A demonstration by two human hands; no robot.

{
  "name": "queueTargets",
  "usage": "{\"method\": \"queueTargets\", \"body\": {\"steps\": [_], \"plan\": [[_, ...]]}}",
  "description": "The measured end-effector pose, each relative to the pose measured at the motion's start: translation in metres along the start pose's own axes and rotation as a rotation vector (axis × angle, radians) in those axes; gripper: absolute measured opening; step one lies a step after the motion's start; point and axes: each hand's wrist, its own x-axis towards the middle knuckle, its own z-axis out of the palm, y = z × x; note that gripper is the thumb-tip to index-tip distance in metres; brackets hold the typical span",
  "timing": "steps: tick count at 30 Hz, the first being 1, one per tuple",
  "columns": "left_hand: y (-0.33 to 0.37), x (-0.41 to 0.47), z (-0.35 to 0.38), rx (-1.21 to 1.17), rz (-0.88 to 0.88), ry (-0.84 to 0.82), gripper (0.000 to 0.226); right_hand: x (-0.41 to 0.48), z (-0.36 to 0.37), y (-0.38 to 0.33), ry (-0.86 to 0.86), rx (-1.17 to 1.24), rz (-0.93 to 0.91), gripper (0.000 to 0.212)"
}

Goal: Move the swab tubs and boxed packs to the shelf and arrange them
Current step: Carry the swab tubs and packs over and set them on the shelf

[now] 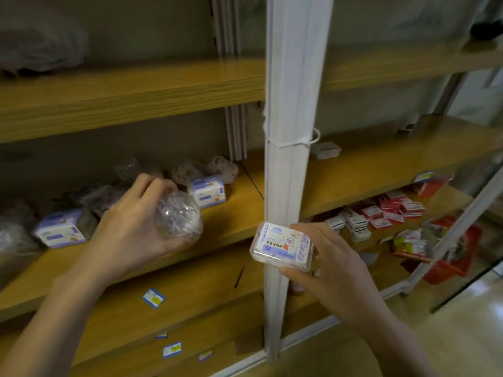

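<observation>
Shelf (pixel 239 210): shelved packs (pixel 208 190) already lie among bagged goods (pixel 190 170); task judged partway.
Swab tub (pixel 178 213): gripped in left hand (pixel 128 229) over the shelf front, tipped sideways, axis pointing right.
Boxed pack (pixel 281 244): pinched by right hand (pixel 337 268) before the white post (pixel 288 172), label up, long axis left-right.
Both unplaced.

Label on boxed pack (pixel 281 244): "方盒牙线棒", number "50".
</observation>
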Motion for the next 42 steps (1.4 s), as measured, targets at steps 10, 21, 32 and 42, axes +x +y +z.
{"method": "queueTargets", "body": {"steps": [10,21,32,42], "plan": [[0.147,-0.006,0.032,-0.124,0.006,0.065,0.081,-0.031,-0.084,0.102,0.035,-0.019,-0.005,0.066],[0.242,0.039,0.097,-0.186,0.035,0.032,0.077,-0.025,-0.133,0.192,0.074,0.017,0.024,0.06],[0.268,0.179,0.16,-0.134,-0.113,0.155,0.08,0.118,-0.163,0.288,-0.038,0.047,0.01,0.063],[0.26,0.212,0.172,-0.074,-0.237,0.18,0.08,0.195,-0.119,0.3,-0.157,0.054,-0.035,0.061]]}}
